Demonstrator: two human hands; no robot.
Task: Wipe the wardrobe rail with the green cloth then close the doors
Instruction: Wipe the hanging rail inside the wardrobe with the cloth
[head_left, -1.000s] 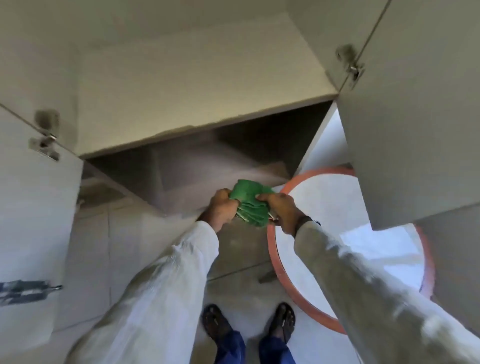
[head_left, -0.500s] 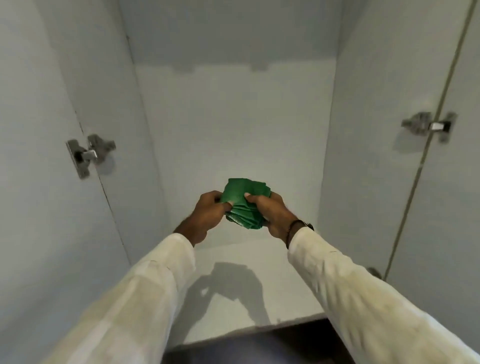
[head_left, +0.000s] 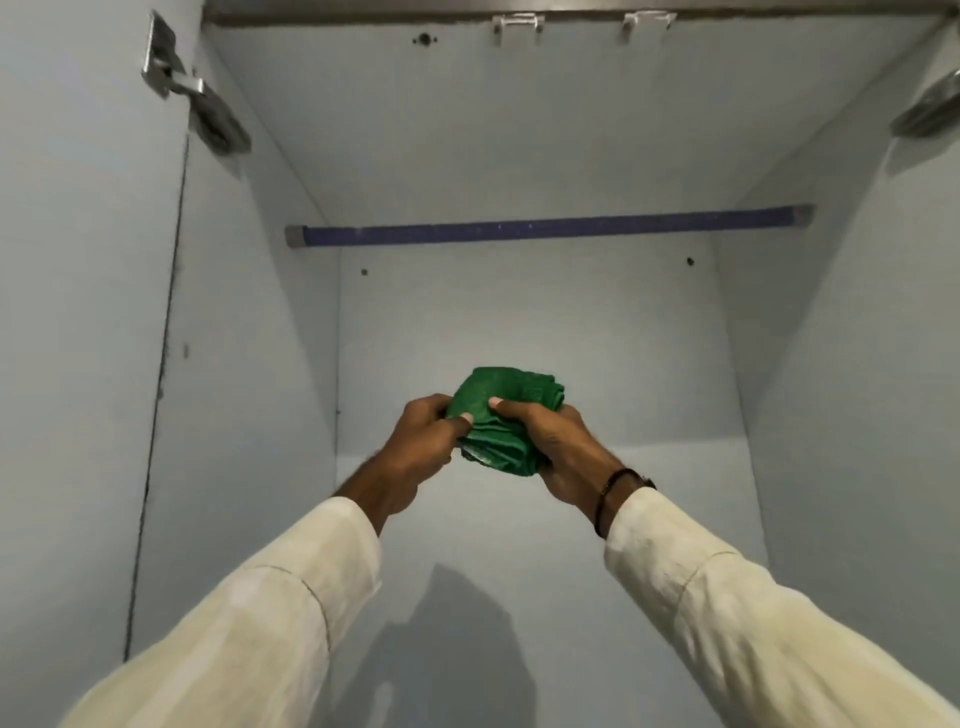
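Observation:
A folded green cloth (head_left: 503, 421) is held in front of me, inside the open wardrobe. My left hand (head_left: 421, 441) grips its left side and my right hand (head_left: 558, 452) grips its right side and underside. The wardrobe rail (head_left: 545, 227), a dark blue bar with grey end caps, runs across the wardrobe high above the cloth, well apart from both hands. The left door (head_left: 78, 312) stands open at the left edge of the head view. The right door is out of frame except for its hinge.
Pale wardrobe walls close in on the left (head_left: 249, 364) and right (head_left: 841, 364). Metal hinges sit at the upper left (head_left: 176, 83) and upper right (head_left: 930, 109). Two small clips (head_left: 517, 21) hang from the top panel. The back panel (head_left: 535, 332) is bare.
My view has tilted up from the floor and lower shelf to the upper wardrobe, bringing the rail into sight. Both hands stay closed on the cloth, raised with the view.

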